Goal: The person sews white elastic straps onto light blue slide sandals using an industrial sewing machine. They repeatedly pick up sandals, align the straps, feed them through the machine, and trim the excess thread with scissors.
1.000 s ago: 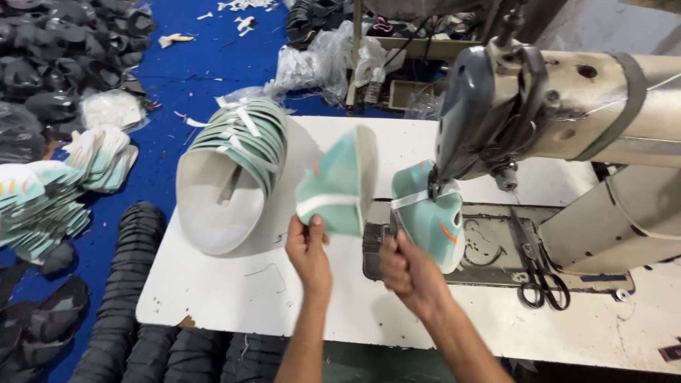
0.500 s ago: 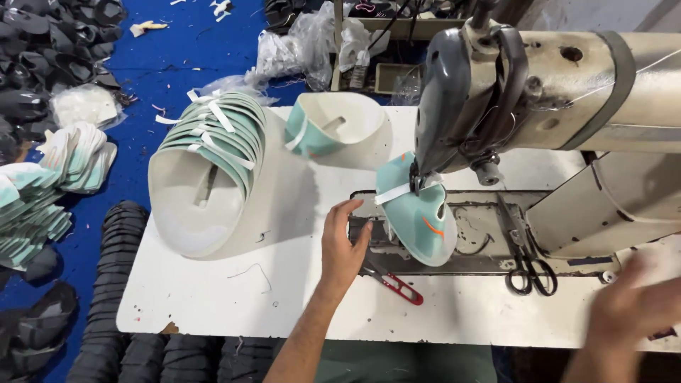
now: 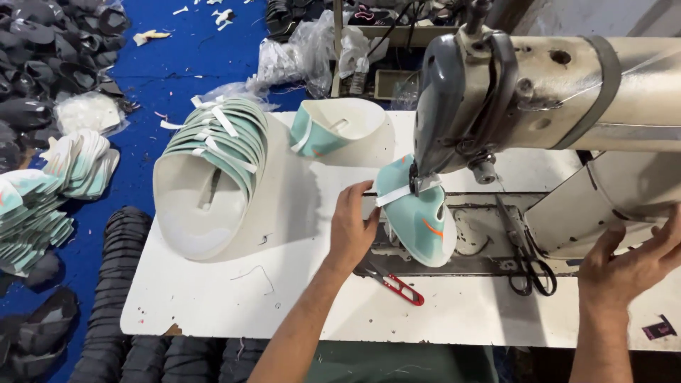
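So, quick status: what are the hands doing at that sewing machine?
Left hand steadying mint shoe upper under the needle. Right hand open by the machine's wheel end. Red snips beside, nothing blocking.

mint shoe upper point(image 3: 418, 216), orange mark, perhaps red snips point(image 3: 397, 285)

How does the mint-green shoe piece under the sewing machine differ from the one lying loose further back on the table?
The shoe piece under the sewing machine sits at the needle with the left hand touching its edge; the loose shoe piece lies apart, untouched. The first shows an orange mark and a white strap across it; the second shows mostly its pale lining, curled open. Both are mint-green with white trim.
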